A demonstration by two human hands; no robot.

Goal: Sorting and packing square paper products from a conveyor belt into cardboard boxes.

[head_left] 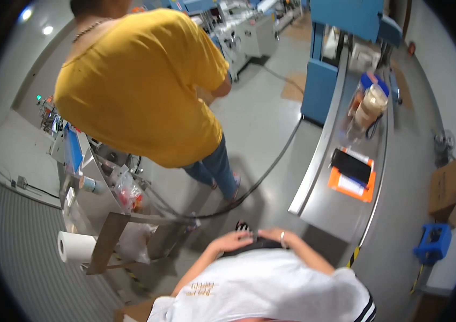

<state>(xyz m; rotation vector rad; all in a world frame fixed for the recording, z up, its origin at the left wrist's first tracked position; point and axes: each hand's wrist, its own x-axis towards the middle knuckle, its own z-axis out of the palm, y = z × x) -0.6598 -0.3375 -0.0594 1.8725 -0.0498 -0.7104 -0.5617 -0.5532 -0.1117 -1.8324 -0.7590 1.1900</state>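
Note:
My left hand [233,241] lies in front of my waist with its fingers stretched out, and nothing shows in it. Facing it, with a small gap between the fingertips, is my right hand [274,235], also with fingers extended and a light band at its wrist. Both rest at the front of my dark trousers [262,244], below the white shirt. Closest on the right is a long metal bench [313,209]. On it lie a black phone [351,165] and an orange-and-white sheet or packet [340,185] partly beneath it.
A person in a yellow shirt [136,86] stands ahead to the left. A black cable [265,180] crosses the floor. A metal cart [112,231] with a white paper roll [78,247] stands left. Bottles [370,110], a blue machine [319,96], a cardboard box [447,185] and a blue stool [432,241] are right.

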